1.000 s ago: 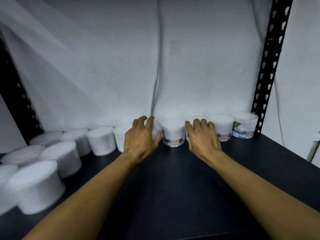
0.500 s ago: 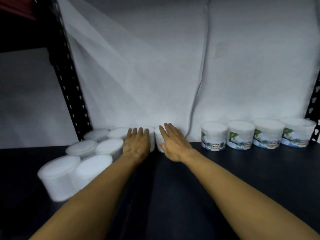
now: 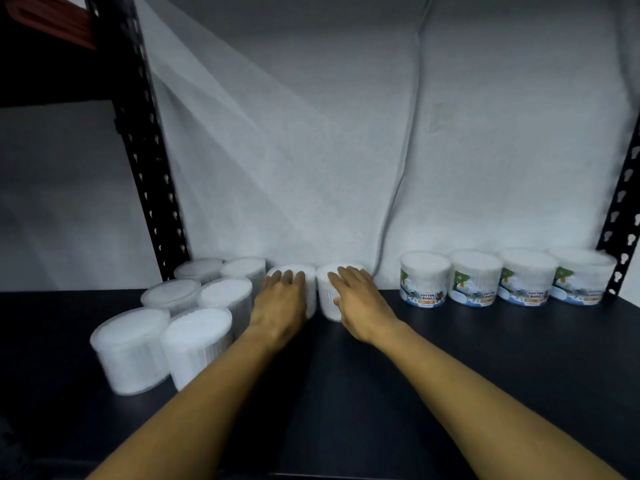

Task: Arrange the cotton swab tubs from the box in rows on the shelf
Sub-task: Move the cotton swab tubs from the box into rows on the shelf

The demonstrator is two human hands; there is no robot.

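Two white cotton swab tubs stand at the back of the black shelf [image 3: 346, 393], against the white sheet. My left hand [image 3: 278, 304] grips the left tub [image 3: 310, 289] from the front and top. My right hand [image 3: 360, 303] grips the right tub [image 3: 327, 299] the same way. Right of them, a row of several tubs with labels facing me starts with one tub [image 3: 424, 278] and ends at another [image 3: 581, 278] by the right upright. Several tubs with plain white sides stand in two columns at the left [image 3: 130, 348].
A black perforated upright [image 3: 149, 174] rises at the back left, another [image 3: 620, 216] at the back right. A white sheet [image 3: 346, 150] hangs behind the shelf. A gap lies between my right hand's tub and the labelled row. The shelf front is bare dark board.
The view swung left over the second. Both hands left the labelled tubs in the back row and moved left onto two plain-sided tubs, which they now hold.
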